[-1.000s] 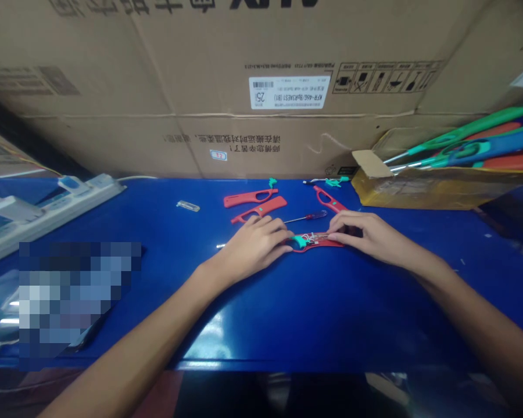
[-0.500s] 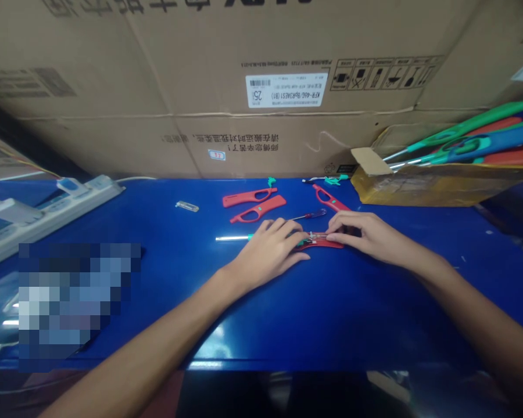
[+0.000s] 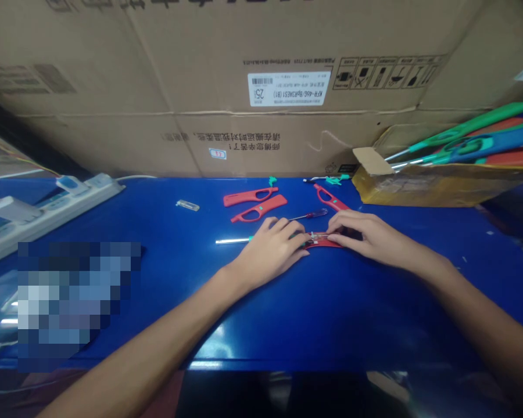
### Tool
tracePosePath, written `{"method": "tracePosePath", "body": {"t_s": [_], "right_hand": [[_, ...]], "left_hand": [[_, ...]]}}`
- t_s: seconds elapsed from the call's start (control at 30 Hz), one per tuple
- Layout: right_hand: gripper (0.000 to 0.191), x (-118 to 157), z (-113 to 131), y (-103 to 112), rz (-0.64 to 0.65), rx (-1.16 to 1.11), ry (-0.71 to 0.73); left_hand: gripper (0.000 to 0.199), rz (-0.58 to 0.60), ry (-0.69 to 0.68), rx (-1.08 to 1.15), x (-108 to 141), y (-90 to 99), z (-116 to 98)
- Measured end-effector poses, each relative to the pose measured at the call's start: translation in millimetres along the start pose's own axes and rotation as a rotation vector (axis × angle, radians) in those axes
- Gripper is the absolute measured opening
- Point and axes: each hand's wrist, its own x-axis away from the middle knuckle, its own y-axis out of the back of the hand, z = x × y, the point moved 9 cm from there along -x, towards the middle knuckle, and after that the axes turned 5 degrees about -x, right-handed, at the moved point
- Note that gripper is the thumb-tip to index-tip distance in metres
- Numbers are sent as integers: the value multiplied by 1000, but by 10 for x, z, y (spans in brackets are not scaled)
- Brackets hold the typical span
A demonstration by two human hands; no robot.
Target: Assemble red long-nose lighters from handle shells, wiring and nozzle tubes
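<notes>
A red lighter half-shell (image 3: 325,242) with small metal and clear parts inside lies on the blue table. My left hand (image 3: 274,249) is closed over its left part, and a metal tube (image 3: 232,241) sticks out on the far side of that hand. The fingers of my right hand (image 3: 353,232) pinch at the shell's right end; what lies between the fingertips is too small to make out. Just behind my hands rests a screwdriver (image 3: 316,214). Red shell pieces (image 3: 250,196) (image 3: 331,198) lie farther back.
A cardboard box (image 3: 218,130) stands along the back. At the right, an open carton (image 3: 418,188) holds several coloured lighters (image 3: 475,128). On the left are a power strip (image 3: 91,194) and a pixelated object (image 3: 74,296). A small clear part (image 3: 187,205) lies behind my left hand.
The view has shifted very slightly. The fingers of my left hand have moved a little over the shell; my right hand stays almost in place.
</notes>
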Motion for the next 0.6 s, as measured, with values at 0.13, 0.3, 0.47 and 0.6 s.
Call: {"method": "tracePosePath", "body": {"t_s": [0.13, 0.3, 0.47, 0.6], "right_hand": [[25, 17, -7, 41, -19, 83, -11], [36, 49, -175, 293, -250, 286, -81], [47, 97, -518, 276, -226, 441, -233], [45, 128, -605, 301, -255, 477, -276]], "left_hand": [[39, 10, 7, -10, 9, 16, 9], [55, -64, 76, -21, 62, 176, 213], [48, -118, 178, -36, 133, 369, 516], [40, -129, 208, -6, 153, 403, 583]]}}
